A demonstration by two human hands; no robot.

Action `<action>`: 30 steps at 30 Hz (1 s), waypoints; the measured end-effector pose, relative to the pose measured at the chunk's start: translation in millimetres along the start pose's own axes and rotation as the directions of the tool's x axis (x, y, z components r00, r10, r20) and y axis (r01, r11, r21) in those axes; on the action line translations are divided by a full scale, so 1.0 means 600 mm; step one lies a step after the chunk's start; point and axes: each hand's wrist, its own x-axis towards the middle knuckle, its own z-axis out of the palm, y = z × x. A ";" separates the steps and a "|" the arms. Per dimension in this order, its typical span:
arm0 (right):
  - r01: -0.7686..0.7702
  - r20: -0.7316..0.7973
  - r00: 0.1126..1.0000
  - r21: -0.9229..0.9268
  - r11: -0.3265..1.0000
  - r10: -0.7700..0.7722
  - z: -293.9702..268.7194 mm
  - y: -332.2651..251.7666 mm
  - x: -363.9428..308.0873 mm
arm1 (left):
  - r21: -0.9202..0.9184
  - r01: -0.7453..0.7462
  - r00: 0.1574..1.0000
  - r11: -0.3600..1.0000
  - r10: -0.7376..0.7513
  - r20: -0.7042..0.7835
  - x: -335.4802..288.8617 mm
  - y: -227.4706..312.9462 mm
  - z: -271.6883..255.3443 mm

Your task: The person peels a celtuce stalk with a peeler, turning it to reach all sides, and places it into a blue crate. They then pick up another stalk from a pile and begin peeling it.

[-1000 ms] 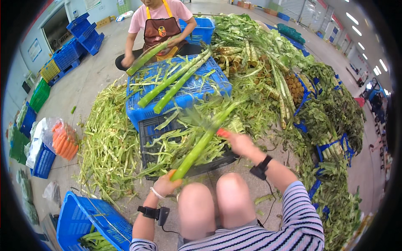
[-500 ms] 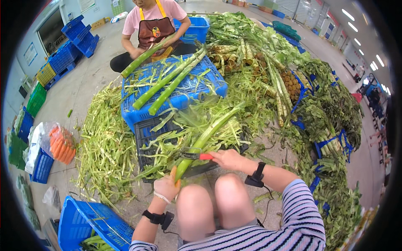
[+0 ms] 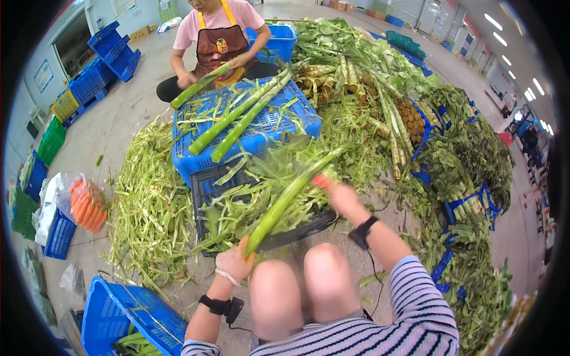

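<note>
A long green celtuce stem (image 3: 279, 207) slants up and away from my left hand (image 3: 233, 265), whose fingers close round its thick lower end. Orange covers show on some of those fingers. My right hand (image 3: 345, 202), slightly blurred, grips the red handle of a peeler (image 3: 321, 180) near the stem's upper part; the blade is hard to make out. Beneath the stem, a black crate (image 3: 205, 207) is heaped with pale green peelings (image 3: 237, 219). Two more celtuce stems (image 3: 237, 118) lie on the upturned blue crate (image 3: 199, 160) just beyond.
Opposite me, a seated person in a brown apron (image 3: 217, 47) works on another stem. Peelings (image 3: 148, 213) pile up at left. Unpeeled leafy celtuce (image 3: 350, 77) and bundles tied with blue straps (image 3: 469, 204) fill the right. A blue basket (image 3: 127, 314) stands at lower left, beyond it bagged carrots (image 3: 88, 204).
My right hand and the peeler have moved up along the stem, away from my left hand. The left hand keeps its hold, shifted slightly. The person opposite has moved one hand a little.
</note>
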 end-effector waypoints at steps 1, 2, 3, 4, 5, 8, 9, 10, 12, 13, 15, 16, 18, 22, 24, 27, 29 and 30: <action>-0.142 -0.239 0.958 0.084 0.986 0.158 0.010 0.082 0.029 | -0.079 -0.018 0.999 0.997 0.016 -0.031 0.012 0.005 0.001; -0.342 -0.218 0.917 0.009 0.940 0.335 0.005 0.159 0.046 | -0.081 -0.027 0.999 0.996 0.024 -0.035 0.018 0.013 -0.003; -0.390 -0.246 0.893 -0.001 0.921 0.378 -0.002 0.192 0.050 | -0.077 0.006 1.000 0.997 -0.004 0.025 0.017 0.017 -0.008; -0.336 -0.244 0.911 0.026 0.942 0.332 -0.012 0.159 0.043 | -0.070 0.053 0.996 0.996 -0.048 0.079 0.015 0.017 -0.012; -0.282 -0.244 0.927 0.053 0.958 0.286 -0.014 0.120 0.032 | -0.067 0.063 0.995 0.996 -0.057 0.078 0.013 0.005 -0.008; 0.003 -0.211 0.977 0.076 0.997 0.013 0.011 0.055 0.002 | -0.232 -0.007 0.995 0.973 -0.015 -0.095 0.009 -0.014 0.022; 0.034 -0.196 0.980 0.034 0.999 -0.027 0.024 0.038 -0.007 | -0.231 -0.007 0.996 0.973 -0.015 -0.091 0.010 -0.012 0.021; 0.056 -0.168 0.985 0.093 0.994 -0.039 0.018 0.009 -0.020 | -0.243 -0.033 0.993 0.970 0.003 -0.122 0.011 -0.011 0.020; 0.207 -0.081 0.977 0.141 0.968 -0.197 0.026 -0.046 -0.039 | -0.248 -0.052 0.988 0.967 0.014 -0.151 0.008 -0.008 0.017; 0.296 0.121 0.946 0.041 0.954 -0.299 0.034 -0.065 -0.049 | -0.187 -0.020 0.990 0.982 -0.007 -0.140 0.008 0.001 0.016; 0.555 -0.072 0.832 0.110 0.825 -0.550 0.051 -0.079 -0.078 | -0.123 0.015 0.991 0.992 -0.032 -0.132 0.009 0.007 0.013; 0.509 0.055 0.856 0.081 0.857 -0.514 0.016 -0.076 -0.066 | -0.090 0.011 0.991 0.996 -0.023 -0.134 0.004 0.009 0.012; 0.047 -0.005 0.999 -0.140 0.989 -0.049 0.022 0.026 0.005 | -0.063 -0.005 0.990 0.998 -0.004 -0.140 0.001 0.015 0.010; -0.201 -0.211 0.956 0.034 0.979 0.204 -0.017 0.111 0.045 | -0.127 0.013 0.990 0.992 -0.030 -0.140 0.014 0.015 0.016; 0.069 -0.100 0.993 -0.003 0.998 -0.069 -0.023 -0.023 0.002 | -0.123 0.052 0.988 0.991 -0.068 -0.137 0.003 0.013 0.021; 0.531 0.013 0.846 0.056 0.845 -0.533 0.029 -0.110 -0.064 | -0.116 0.053 0.992 0.992 -0.065 -0.107 0.006 0.010 0.017; 0.378 0.178 0.910 0.012 0.926 -0.374 0.003 -0.094 -0.051 | -0.106 0.043 0.986 0.993 -0.059 -0.155 0.003 0.012 0.014; 0.229 -0.001 0.973 -0.108 0.967 -0.230 -0.001 -0.044 -0.029 | -0.105 0.039 0.987 0.994 -0.055 -0.152 -0.001 0.014 0.012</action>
